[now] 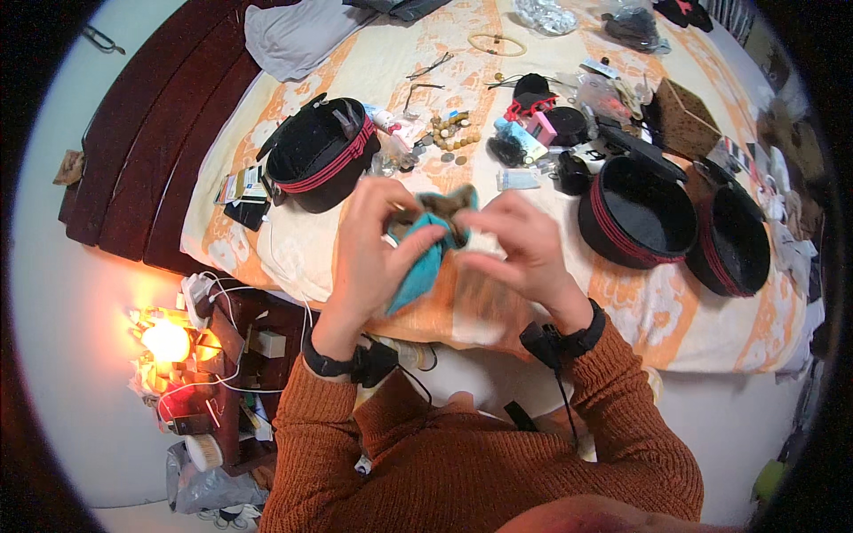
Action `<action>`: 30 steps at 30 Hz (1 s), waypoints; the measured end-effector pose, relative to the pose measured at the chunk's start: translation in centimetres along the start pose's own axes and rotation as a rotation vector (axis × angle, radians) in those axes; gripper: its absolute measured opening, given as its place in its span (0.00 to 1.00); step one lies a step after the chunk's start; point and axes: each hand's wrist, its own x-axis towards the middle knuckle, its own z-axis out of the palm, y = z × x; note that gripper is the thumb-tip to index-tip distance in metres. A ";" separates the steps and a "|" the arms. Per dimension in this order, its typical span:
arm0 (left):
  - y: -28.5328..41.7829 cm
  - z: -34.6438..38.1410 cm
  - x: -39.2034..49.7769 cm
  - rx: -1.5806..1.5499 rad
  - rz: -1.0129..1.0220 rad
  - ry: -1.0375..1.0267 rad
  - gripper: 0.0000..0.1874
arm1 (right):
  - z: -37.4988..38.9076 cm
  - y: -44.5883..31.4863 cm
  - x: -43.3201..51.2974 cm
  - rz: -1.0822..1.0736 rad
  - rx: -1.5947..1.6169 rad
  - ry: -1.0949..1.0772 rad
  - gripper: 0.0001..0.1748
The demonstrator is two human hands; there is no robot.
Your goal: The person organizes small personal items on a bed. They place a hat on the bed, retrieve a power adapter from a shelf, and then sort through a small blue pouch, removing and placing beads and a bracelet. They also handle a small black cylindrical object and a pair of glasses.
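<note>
Over the near edge of the bed, my left hand [370,246] grips a small teal cloth pouch [421,273] between thumb and fingers. The pouch's mouth gapes upward and shows a brown lining [445,208]. My right hand [523,250], blurred by movement, is at the right side of that mouth. Its fingertips reach the rim, while the thumb stands apart below them. What lies inside the pouch cannot be made out. Black straps with small devices circle both wrists.
A round black box with red cords [320,156] stands to the left, and two similar boxes [636,213] to the right. Beaded bracelets [456,131], coins and small packets lie between them. A lit lamp [165,341] glows at lower left beside white cables.
</note>
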 end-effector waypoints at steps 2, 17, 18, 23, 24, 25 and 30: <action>1.5 -0.5 -1.7 -0.043 0.025 -0.065 0.09 | -0.1 -2.3 -0.2 -0.011 -0.071 -0.202 0.22; 6.5 -2.9 -9.4 0.261 0.482 -0.419 0.15 | -0.2 -12.4 -6.4 0.043 -0.332 -0.424 0.12; 6.4 -3.0 -9.7 0.195 0.483 -0.433 0.14 | -0.5 -12.8 -6.5 0.012 -0.321 -0.475 0.12; 5.2 -5.4 -9.9 0.201 0.500 -0.688 0.11 | -2.3 -14.4 -7.6 0.106 -0.363 -0.822 0.10; 5.1 -5.7 -9.9 0.225 0.509 -0.713 0.11 | -2.7 -14.5 -7.8 0.141 -0.390 -0.818 0.09; 5.0 -5.9 -9.9 0.248 0.518 -0.737 0.11 | -3.0 -14.5 -8.0 0.121 -0.470 -0.801 0.09; 5.9 -6.0 -11.1 0.421 0.524 -0.807 0.19 | -2.7 -15.6 -10.1 0.104 -0.650 -0.749 0.05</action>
